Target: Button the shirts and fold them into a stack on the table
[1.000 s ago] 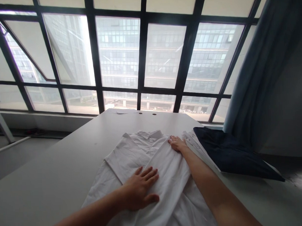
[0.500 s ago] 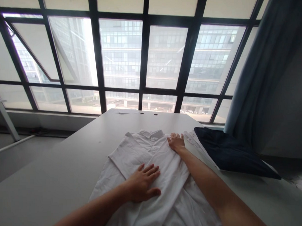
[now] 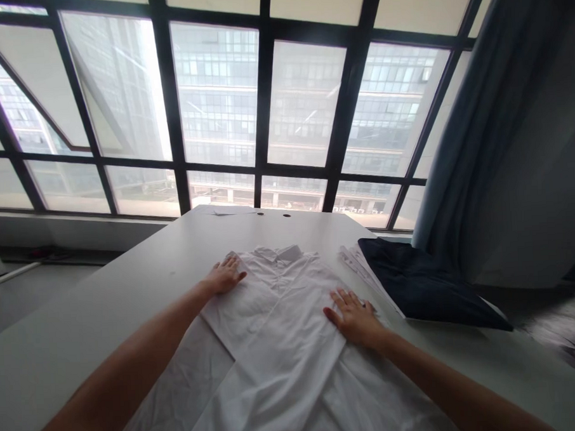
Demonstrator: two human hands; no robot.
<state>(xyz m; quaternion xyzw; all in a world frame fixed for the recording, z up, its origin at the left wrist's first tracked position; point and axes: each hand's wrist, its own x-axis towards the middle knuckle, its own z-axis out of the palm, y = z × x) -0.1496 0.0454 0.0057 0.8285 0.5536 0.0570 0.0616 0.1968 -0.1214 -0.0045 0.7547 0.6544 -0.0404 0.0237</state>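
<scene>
A white collared shirt (image 3: 274, 343) lies spread on the table, its collar (image 3: 278, 254) toward the window and its sleeves folded across the front. My left hand (image 3: 225, 275) rests on the shirt's left shoulder, fingers stretched out and pointing away from me. On the right side of the shirt, my right hand (image 3: 356, 315) lies with its fingers spread on the fabric near the sleeve fold. Neither hand grasps the cloth. The shirt's lower end runs out of view at the bottom.
Folded dark navy cloth (image 3: 424, 282) lies over white garments (image 3: 359, 263) at the right. The white table (image 3: 142, 266) reaches back to a large window, with two dark holes near its far edge. A blue-grey curtain (image 3: 460, 144) hangs at the right.
My left hand has moved from the shirt's middle out to its left shoulder. My right hand has come down from the right shoulder toward me. The view has shifted slightly right.
</scene>
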